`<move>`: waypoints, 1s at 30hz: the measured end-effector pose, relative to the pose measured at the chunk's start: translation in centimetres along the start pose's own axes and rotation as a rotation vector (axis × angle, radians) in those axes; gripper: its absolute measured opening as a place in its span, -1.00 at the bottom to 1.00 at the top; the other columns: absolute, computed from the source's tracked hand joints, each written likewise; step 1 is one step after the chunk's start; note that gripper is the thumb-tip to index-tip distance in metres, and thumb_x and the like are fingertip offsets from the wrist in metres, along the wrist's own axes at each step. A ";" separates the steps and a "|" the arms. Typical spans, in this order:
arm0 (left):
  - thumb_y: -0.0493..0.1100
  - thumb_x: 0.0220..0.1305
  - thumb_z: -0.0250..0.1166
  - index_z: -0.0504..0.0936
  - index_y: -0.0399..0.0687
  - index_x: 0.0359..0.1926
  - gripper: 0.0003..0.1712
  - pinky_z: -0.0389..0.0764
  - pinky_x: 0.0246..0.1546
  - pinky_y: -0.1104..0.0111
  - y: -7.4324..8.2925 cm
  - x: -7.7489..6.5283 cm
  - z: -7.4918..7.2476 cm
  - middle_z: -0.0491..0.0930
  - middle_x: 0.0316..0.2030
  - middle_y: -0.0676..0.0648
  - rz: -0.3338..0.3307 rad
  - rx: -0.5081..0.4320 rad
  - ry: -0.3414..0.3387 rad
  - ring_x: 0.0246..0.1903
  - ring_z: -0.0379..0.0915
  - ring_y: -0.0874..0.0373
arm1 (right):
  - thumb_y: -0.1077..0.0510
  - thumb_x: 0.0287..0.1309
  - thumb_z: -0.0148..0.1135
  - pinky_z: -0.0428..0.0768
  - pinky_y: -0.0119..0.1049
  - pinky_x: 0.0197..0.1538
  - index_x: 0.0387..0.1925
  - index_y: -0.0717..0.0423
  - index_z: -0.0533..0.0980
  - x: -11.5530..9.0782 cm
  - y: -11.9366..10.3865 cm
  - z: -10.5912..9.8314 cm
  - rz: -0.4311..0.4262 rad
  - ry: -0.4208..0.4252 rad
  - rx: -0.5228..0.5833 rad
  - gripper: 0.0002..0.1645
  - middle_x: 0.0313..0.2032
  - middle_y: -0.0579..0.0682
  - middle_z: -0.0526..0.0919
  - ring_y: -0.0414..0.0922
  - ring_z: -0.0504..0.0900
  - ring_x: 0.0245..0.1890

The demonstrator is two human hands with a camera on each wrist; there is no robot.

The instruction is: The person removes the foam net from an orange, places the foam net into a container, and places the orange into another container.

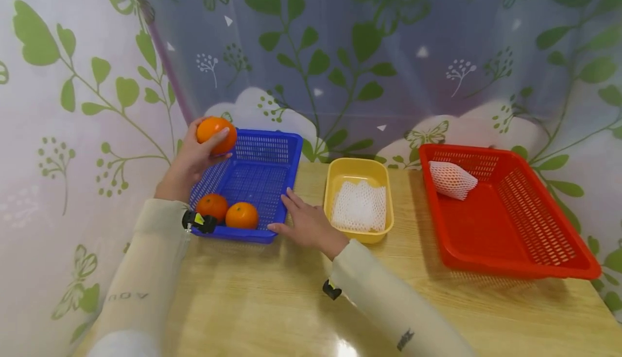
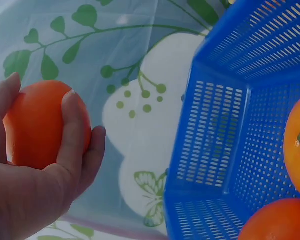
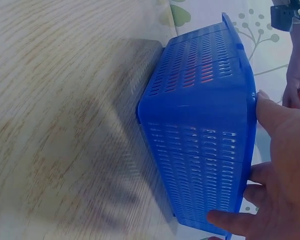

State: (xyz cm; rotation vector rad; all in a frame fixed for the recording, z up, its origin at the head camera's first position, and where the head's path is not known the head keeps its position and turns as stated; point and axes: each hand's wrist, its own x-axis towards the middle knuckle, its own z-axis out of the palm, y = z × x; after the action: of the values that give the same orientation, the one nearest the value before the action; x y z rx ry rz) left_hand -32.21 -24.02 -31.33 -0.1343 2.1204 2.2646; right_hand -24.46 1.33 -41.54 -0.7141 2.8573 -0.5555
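My left hand (image 1: pixel 188 160) grips an orange (image 1: pixel 211 132), raised over the back left part of the blue basket (image 1: pixel 262 179). In the left wrist view, thumb and fingers curl round this orange (image 2: pixel 42 125), beside the basket wall (image 2: pixel 207 130). Two more oranges lie in the basket's near left corner: one darker (image 1: pixel 211 207), one brighter (image 1: pixel 242 215). My right hand (image 1: pixel 311 223) rests on the basket's right rim near the front corner. Its thumb and fairly straight fingers touch the rim in the right wrist view (image 3: pixel 250 125).
A small yellow tray (image 1: pixel 335 184) right of the blue basket holds white foam net sleeves (image 1: pixel 359 206). Farther right, a large red basket (image 1: pixel 505 222) contains a fruit in a white foam net (image 1: pixel 452 180). All stand on a wooden table (image 1: pixel 272 303) against a leaf-patterned backdrop (image 1: pixel 320 60).
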 end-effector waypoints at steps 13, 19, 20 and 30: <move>0.02 0.39 0.11 0.07 0.01 0.40 -0.33 0.67 -0.17 0.27 -0.6 1.8 0.3 -0.02 0.40 -0.22 -0.025 0.052 0.037 0.25 0.15 -0.16 | -0.49 0.25 -0.12 0.18 0.20 0.34 0.51 0.02 0.01 0.0 0.1 -0.1 0.006 -0.011 -0.024 0.03 0.52 -0.07 -0.12 -0.01 0.07 0.46; 0.14 0.26 0.27 0.12 -0.16 0.42 -0.12 0.47 0.16 0.05 -1.4 2.7 -0.1 0.24 0.27 -0.36 0.125 0.603 0.185 0.14 0.29 -0.20 | -0.49 0.26 -0.13 0.17 0.21 0.34 0.51 0.01 0.01 -0.2 -0.2 -0.2 0.010 -0.017 -0.032 0.02 0.52 -0.07 -0.12 0.00 0.09 0.46; 0.15 0.24 0.28 0.13 -0.17 0.41 -0.11 0.44 0.17 0.01 -1.6 2.9 -0.2 0.27 0.25 -0.37 0.144 0.673 0.202 0.13 0.29 -0.23 | -0.49 0.26 -0.13 0.17 0.21 0.34 0.51 0.01 0.02 -0.3 -0.2 -0.3 0.010 -0.016 -0.029 0.02 0.52 -0.07 -0.12 0.00 0.10 0.46; 0.09 0.24 0.32 0.14 -0.33 0.40 -0.08 0.41 0.17 -0.08 -3.2 4.2 0.1 0.34 0.21 -0.45 0.086 0.951 0.179 0.12 0.33 -0.33 | -0.49 0.25 -0.12 0.15 0.25 0.35 0.51 -0.01 0.03 -0.2 -0.2 -0.3 0.019 -0.023 -0.038 0.00 0.52 -0.07 -0.12 0.04 0.14 0.44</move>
State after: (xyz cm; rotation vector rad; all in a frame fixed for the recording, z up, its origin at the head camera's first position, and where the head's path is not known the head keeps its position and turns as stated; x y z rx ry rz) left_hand -36.12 -23.81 -34.92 -0.2094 3.0590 1.0720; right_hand -24.25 1.33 -41.19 -0.6944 2.8569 -0.4889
